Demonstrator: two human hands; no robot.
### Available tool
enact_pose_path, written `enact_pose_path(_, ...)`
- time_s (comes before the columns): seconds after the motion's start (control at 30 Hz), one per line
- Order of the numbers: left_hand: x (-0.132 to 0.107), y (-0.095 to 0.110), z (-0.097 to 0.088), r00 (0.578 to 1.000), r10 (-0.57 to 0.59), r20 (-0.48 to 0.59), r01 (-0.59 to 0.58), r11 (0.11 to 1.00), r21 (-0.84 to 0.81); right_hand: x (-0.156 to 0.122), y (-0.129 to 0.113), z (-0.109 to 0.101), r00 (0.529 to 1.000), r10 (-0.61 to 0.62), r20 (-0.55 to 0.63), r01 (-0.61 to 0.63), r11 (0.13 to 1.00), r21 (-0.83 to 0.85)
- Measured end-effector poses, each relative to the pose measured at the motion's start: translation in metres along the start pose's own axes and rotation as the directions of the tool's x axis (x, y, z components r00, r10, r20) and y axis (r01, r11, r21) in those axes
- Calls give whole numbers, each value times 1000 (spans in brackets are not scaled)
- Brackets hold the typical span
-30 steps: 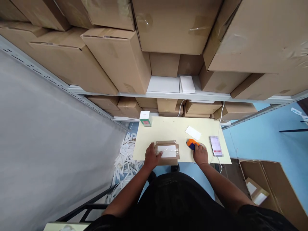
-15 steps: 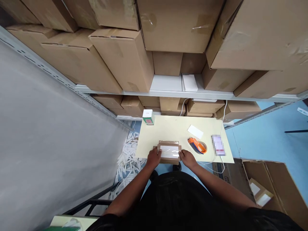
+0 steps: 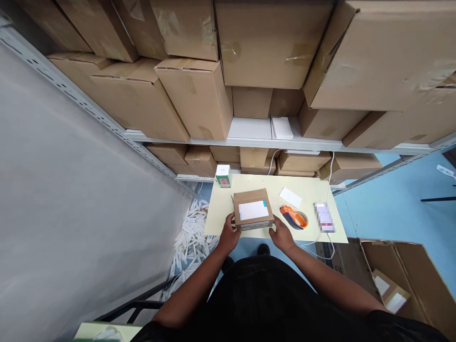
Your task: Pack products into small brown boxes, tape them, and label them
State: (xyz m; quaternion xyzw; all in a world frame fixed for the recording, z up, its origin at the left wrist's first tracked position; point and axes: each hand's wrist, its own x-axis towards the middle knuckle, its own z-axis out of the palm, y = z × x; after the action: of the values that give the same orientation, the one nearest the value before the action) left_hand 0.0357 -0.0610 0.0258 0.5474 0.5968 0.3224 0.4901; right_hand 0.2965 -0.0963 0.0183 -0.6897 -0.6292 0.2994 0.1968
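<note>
Between my two hands is a small brown cardboard box (image 3: 245, 195), tilted, with a white label (image 3: 253, 210) on the side facing up. My left hand (image 3: 230, 233) grips its left lower corner. My right hand (image 3: 282, 233) holds the right lower corner, fingers against the side. The box is over the front part of a pale yellow table (image 3: 221, 209); whether it touches the tabletop I cannot tell. Right of the box lies an orange tape dispenser (image 3: 294, 217) with a roll of tape. A white card (image 3: 290, 196) lies behind the dispenser.
A white and green small box (image 3: 223, 176) stands at the table's back left. A phone-like device (image 3: 324, 217), blurred, lies at the right with a white cable. Shelves (image 3: 249, 141) of cartons rise behind. An open carton (image 3: 395, 256) stands right; white strips (image 3: 192, 232) litter the floor left.
The cardboard box has turned in my hands, so a different labelled face shows and the clear-taped face is out of sight. The camera view has shifted slightly.
</note>
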Motion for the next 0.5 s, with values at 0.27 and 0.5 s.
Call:
enact_pose_path(0.27, 2, -33, 5, 977, -178, 119, 175, 984, 38, -5, 35, 17, 935, 141, 325, -174, 982, 75)
enact_pose_path(0.5, 46, -15, -8, 936, -350, 37, 341, 928, 151, 46, 26, -1, 872, 370, 320, -473, 803, 362)
